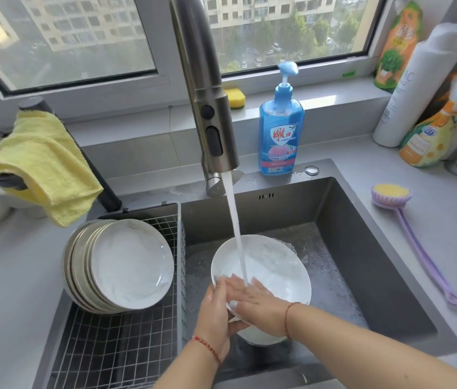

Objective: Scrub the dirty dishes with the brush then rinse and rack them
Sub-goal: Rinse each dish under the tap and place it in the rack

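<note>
A white plate (275, 265) is tilted over the dark sink (362, 248) under the running stream from the tap (207, 108). My left hand (216, 313) grips the plate's near rim, thumb over its edge. My right hand (255, 299) lies flat on the plate's face with fingers straight, water hitting near the fingertips. Several clean white plates (126, 265) lean on edge in the wire rack (115, 349) at the sink's left. The purple-handled brush (406, 211) lies on the counter to the right, bristles up.
A blue soap pump bottle (282, 133) stands behind the sink. A yellow cloth (42, 167) hangs over a dark bar at the left. A yellow sponge (235, 98) sits on the sill. Bottles and refill pouches (418, 113) crowd the right back corner.
</note>
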